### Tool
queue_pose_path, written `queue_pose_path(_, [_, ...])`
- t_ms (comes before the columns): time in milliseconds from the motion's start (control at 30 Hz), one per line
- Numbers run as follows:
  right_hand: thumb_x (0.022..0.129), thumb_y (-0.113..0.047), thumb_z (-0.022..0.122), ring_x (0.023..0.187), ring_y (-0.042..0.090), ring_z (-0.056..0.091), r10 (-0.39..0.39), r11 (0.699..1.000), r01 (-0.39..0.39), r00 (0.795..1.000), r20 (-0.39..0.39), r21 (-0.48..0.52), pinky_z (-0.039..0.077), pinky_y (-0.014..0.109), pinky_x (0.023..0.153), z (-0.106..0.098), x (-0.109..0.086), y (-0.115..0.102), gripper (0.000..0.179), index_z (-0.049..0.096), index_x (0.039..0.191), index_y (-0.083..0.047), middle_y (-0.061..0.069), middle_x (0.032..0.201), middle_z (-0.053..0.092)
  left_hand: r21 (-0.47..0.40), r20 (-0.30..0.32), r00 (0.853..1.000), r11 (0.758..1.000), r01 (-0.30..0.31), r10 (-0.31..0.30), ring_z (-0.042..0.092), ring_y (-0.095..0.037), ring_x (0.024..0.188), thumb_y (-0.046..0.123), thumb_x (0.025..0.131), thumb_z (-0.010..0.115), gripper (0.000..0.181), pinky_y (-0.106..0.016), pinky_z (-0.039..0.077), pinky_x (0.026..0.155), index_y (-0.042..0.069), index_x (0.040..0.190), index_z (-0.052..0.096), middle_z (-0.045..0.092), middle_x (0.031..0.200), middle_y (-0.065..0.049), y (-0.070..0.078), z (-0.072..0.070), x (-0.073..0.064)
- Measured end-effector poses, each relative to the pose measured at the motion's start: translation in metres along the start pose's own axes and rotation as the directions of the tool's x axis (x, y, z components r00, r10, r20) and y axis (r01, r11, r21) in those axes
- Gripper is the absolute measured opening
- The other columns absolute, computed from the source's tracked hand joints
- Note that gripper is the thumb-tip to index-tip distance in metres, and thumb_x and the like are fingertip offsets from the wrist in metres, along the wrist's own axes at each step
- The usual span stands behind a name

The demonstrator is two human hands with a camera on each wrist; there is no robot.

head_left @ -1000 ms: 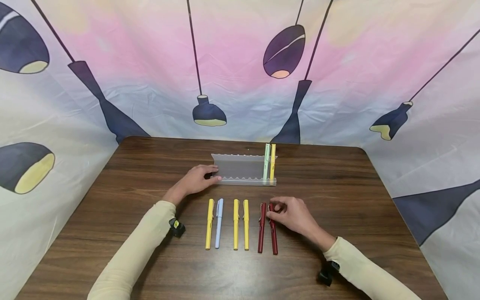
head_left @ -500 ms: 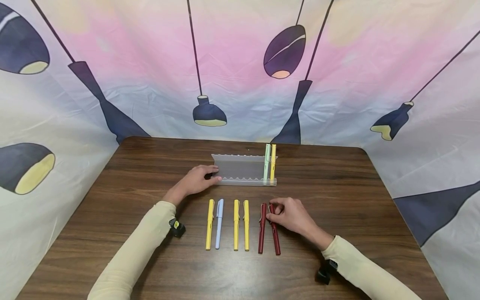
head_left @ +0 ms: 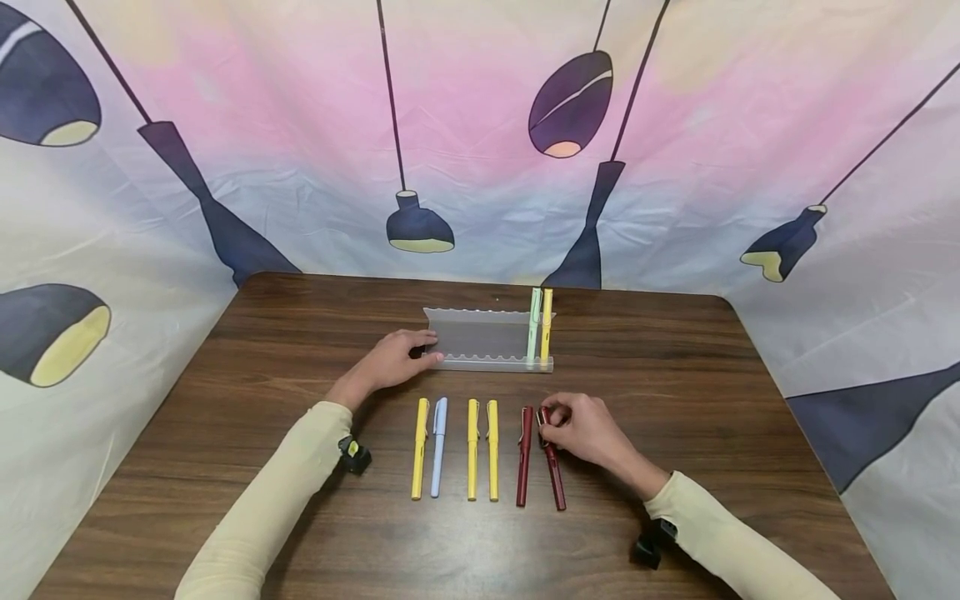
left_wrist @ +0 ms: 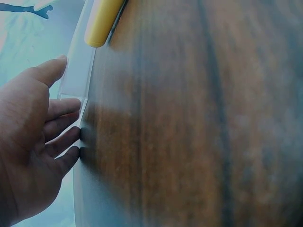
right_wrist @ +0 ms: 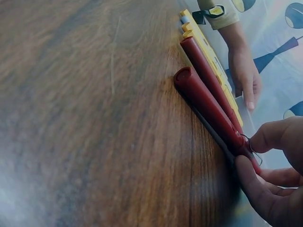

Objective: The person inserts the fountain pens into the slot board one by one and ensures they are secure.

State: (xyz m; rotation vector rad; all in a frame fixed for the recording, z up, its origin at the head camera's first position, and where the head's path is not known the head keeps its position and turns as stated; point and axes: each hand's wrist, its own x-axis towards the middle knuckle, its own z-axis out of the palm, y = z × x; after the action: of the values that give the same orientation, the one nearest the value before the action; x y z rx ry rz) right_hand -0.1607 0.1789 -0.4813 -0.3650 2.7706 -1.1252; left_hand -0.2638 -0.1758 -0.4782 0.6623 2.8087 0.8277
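My right hand (head_left: 587, 427) pinches a dark red pen (head_left: 554, 475) near its clip end, thumb on one side and fingers on the other. In the right wrist view that pen (right_wrist: 208, 104) slants beside a second dark red pen (right_wrist: 213, 78), its plain end toward the camera. My left hand (head_left: 392, 358) rests at the left end of a clear plastic pen rack (head_left: 480, 337), fingers extended. Fingertips (left_wrist: 73, 135) touch the rack's edge in the left wrist view, with the thumb apart from them. A light green pen (head_left: 533, 325) and a yellow pen (head_left: 546, 325) stand in the rack's right end.
Left of the red pens, two yellow pens (head_left: 482, 450) lie side by side on the wooden table (head_left: 360, 533). Further left lie another yellow pen (head_left: 419, 450) and a light blue pen (head_left: 438, 447). A printed cloth backdrop (head_left: 480, 125) hangs behind the table.
The right-hand dark red pen has turned slightly, its near end swinging right, away from the other red pen. My right hand has shifted slightly with it; my left hand stays put.
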Motion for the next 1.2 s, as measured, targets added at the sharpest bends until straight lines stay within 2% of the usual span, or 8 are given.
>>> queue_pose_path(300, [0.083,-0.007,0.077,0.057,0.010,0.066,0.055,0.995,-0.058,0.998,0.028,0.087,0.052,0.026,0.050,-0.003,-0.001,0.000,0.028,0.074,0.111,-0.007,-0.003,0.079,0.070,-0.003,-0.006,1.000,1.000,0.005,-0.005,0.040,-0.038,0.146,0.046,0.103,0.060,0.061,-0.057,0.031,0.119,0.005,0.147,0.056,0.052,0.152,-0.013,-0.001,0.000,0.000])
queue_pose_path(667, [0.084,-0.004,0.075,0.060,0.012,0.068,0.091,0.986,-0.093,0.996,0.023,0.138,0.055,0.028,0.053,-0.012,-0.002,-0.004,0.032,0.074,0.116,-0.005,0.000,0.083,0.073,-0.008,0.003,1.000,1.000,0.000,0.000,0.040,-0.038,0.146,0.045,0.103,0.059,0.060,-0.057,0.031,0.119,0.004,0.146,0.056,0.052,0.153,-0.013,-0.001,-0.001,0.001])
queue_pose_path(867, [0.084,-0.003,0.076,0.064,0.012,0.070,0.064,0.985,-0.061,0.998,-0.010,0.164,0.057,0.027,0.056,-0.021,0.000,-0.010,0.033,0.073,0.117,-0.004,0.003,0.088,0.074,-0.008,0.005,1.000,1.000,-0.002,0.002,0.040,-0.038,0.146,0.044,0.103,0.060,0.060,-0.057,0.032,0.119,0.002,0.146,0.056,0.051,0.153,-0.014,0.001,-0.002,0.000])
queue_pose_path(1200, [0.085,-0.005,0.077,0.068,0.012,0.072,-0.061,0.983,0.081,0.991,-0.121,0.164,0.059,0.027,0.059,-0.044,0.007,-0.024,0.035,0.072,0.120,-0.004,0.009,0.096,0.076,-0.012,0.006,1.000,1.000,-0.002,0.002,0.040,-0.037,0.146,0.044,0.103,0.059,0.060,-0.055,0.033,0.119,0.002,0.146,0.056,0.051,0.153,-0.014,0.002,-0.002,0.000])
